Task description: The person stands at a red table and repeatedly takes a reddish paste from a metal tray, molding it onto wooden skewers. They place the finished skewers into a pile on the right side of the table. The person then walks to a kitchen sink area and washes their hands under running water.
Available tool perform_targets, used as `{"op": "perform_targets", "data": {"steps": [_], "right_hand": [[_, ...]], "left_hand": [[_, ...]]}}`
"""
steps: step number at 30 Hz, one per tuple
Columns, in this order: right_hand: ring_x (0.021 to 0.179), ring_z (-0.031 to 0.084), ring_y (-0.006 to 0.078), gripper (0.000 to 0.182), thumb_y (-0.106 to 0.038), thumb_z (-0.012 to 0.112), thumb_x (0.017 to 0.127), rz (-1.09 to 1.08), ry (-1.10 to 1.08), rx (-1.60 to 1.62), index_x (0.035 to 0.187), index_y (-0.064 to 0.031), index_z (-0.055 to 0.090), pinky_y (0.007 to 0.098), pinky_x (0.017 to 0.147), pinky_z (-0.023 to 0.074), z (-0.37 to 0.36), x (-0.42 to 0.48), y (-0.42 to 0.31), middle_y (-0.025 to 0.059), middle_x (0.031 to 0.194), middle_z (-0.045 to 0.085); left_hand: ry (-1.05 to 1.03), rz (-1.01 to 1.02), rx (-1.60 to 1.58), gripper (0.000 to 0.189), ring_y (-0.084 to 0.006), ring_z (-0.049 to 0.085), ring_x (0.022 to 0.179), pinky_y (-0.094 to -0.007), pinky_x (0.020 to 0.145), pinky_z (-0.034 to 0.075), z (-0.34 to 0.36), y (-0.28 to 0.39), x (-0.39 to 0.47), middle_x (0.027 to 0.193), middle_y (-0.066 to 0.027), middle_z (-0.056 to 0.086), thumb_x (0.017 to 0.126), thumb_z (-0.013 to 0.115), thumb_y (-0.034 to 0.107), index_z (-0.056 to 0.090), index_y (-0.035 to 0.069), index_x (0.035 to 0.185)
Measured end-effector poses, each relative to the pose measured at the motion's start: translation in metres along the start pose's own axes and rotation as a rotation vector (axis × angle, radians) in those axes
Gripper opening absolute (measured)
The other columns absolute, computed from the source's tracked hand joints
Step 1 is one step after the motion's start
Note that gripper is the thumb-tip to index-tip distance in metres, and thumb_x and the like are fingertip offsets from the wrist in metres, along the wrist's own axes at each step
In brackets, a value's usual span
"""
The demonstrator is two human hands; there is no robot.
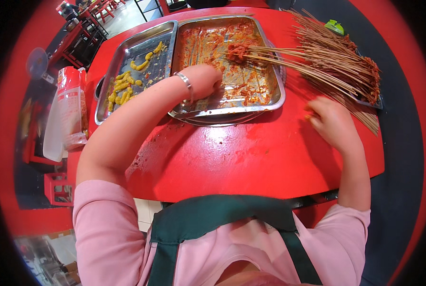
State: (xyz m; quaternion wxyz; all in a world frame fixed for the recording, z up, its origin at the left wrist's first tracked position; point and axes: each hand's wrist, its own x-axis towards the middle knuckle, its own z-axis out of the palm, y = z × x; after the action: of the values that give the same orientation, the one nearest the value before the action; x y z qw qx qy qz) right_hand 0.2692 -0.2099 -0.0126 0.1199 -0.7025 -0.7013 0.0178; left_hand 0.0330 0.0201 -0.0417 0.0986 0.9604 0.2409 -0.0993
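My left hand (203, 82), with a metal bracelet at the wrist, is curled over the near left part of a sauce-smeared metal tray (279, 96); its fingertips are hidden. On this tray's right side lie several wooden skewers with red-coated meat (237, 53) at their tips, their sticks reaching over the rim. To the right, above the red table (216, 161), my right hand (327, 121) has its fingers bent, with a small orange-yellow bit at the fingertips; whether it grips this is unclear. Yellow pickled peppers (123, 85) lie in the left metal tray (173, 35).
A large heap of skewers (327, 57) with red-coated ends lies at the right, partly on a tray, near a green object (334, 26). A red and clear plastic bag (72, 107) stands at the table's left edge. Below is a red stool (58, 188).
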Motion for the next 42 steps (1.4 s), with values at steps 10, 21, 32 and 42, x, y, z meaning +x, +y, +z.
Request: {"op": "perform_targets", "data": {"steps": [10, 21, 32, 42], "right_hand": [[0.079, 0.058, 0.0342, 0.021, -0.005, 0.054, 0.073, 0.317, 0.267, -0.366, 0.093, -0.0037, 0.06, 0.0424, 0.067, 0.0466, 0.038, -0.026, 0.121, 0.0178, 0.088, 0.06], [0.082, 0.056, 0.0337, 0.022, -0.002, 0.057, 0.073, 0.345, 0.242, -0.154, 0.095, -0.0012, 0.059, 0.0402, 0.071, 0.0448, 0.035, -0.025, 0.102, 0.0163, 0.087, 0.056], [0.083, 0.055, 0.0344, 0.015, -0.005, 0.056, 0.078, 0.378, 0.133, -0.215, 0.093, -0.0007, 0.055, 0.0395, 0.07, 0.0442, 0.037, -0.027, 0.104, 0.0152, 0.088, 0.057], [0.081, 0.056, 0.03, 0.017, 0.0, 0.055, 0.077, 0.297, 0.26, -0.088, 0.094, 0.0015, 0.055, 0.0338, 0.073, 0.0446, 0.028, -0.028, 0.099, 0.0151, 0.089, 0.056]], "left_hand": [[0.142, 0.188, -0.012, 0.016, -0.0314, 0.057, 0.085, -0.0391, 0.076, 0.046, -0.013, 0.006, 0.001, 0.094, -0.0129, 0.06, 0.072, 0.054, 0.008, 0.061, 0.006, 0.086], [0.253, 0.052, 0.11, 0.044, -0.0357, 0.055, 0.093, -0.0419, 0.081, 0.046, -0.014, -0.013, 0.052, 0.1, -0.0193, 0.055, 0.073, 0.055, 0.011, 0.049, 0.012, 0.117], [0.002, 0.099, 0.052, 0.025, -0.0297, 0.059, 0.085, -0.0367, 0.076, 0.047, -0.03, -0.026, 0.021, 0.091, -0.0141, 0.061, 0.077, 0.06, 0.015, 0.06, 0.007, 0.101], [0.029, 0.118, -0.003, 0.015, -0.0316, 0.057, 0.084, -0.0396, 0.074, 0.046, -0.008, -0.018, -0.031, 0.085, -0.0132, 0.058, 0.077, 0.055, 0.016, 0.061, 0.008, 0.088]]}}
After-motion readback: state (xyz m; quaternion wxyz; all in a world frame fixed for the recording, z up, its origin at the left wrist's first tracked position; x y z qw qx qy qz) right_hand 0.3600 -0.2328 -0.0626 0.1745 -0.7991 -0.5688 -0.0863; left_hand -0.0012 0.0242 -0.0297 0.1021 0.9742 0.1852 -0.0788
